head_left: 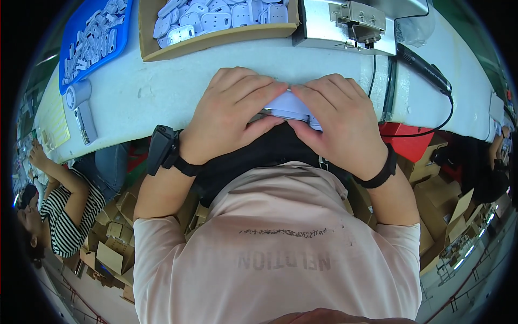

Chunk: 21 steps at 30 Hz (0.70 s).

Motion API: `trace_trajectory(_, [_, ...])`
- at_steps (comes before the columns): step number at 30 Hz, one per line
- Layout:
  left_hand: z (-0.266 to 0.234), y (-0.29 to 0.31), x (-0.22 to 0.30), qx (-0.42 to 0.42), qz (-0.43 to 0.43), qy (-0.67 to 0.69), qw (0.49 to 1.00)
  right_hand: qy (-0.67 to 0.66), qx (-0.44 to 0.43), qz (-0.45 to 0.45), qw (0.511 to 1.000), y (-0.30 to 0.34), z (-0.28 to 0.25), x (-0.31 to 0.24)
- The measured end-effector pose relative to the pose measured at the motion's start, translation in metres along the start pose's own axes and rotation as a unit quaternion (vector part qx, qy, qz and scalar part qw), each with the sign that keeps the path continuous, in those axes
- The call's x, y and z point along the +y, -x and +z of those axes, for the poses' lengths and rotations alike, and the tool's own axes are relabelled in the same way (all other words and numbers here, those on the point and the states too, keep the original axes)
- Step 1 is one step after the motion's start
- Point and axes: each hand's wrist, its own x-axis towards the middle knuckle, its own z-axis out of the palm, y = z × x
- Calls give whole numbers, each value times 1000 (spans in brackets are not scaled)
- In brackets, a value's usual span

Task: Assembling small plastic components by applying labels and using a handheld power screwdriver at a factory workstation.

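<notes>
Between my two hands, close to the table's near edge, is a pale lavender-white plastic housing (290, 106). My left hand (234, 110) grips its left end, fingers curled over the far side and thumb on the near side. Round the right end, my right hand (340, 119) closes the same way. The two index fingertips almost meet over the top of the piece. A darker strip shows along its lower left edge; most of its shape is hidden by my fingers.
A cardboard box (221, 33) of white plastic covers stands at the back. Left of it is a blue tray (123, 40) of small parts. A metal fixture (324, 32), a black corded electric screwdriver (426, 69) and a red bin (402, 139) are on the right. A white handheld device (81, 108) lies left.
</notes>
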Motion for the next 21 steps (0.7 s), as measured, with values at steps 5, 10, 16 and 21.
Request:
trace_trajectory(5, [-14, 2, 9, 10, -3, -16, 1000, -50, 10, -32, 998, -9, -4, -7])
trace_trajectory(10, [-6, -2, 8, 1, -23, 4, 1000, -82, -33, 4, 996, -12, -7, 2])
trace_trajectory(16, [-33, 51, 27, 69, -25, -38, 997, -158, 94, 19, 983, 10, -41, 10])
trace_trajectory(21, [-112, 147, 3, 246, -215, -194, 925, -244, 128, 117, 954, 46, -15, 53])
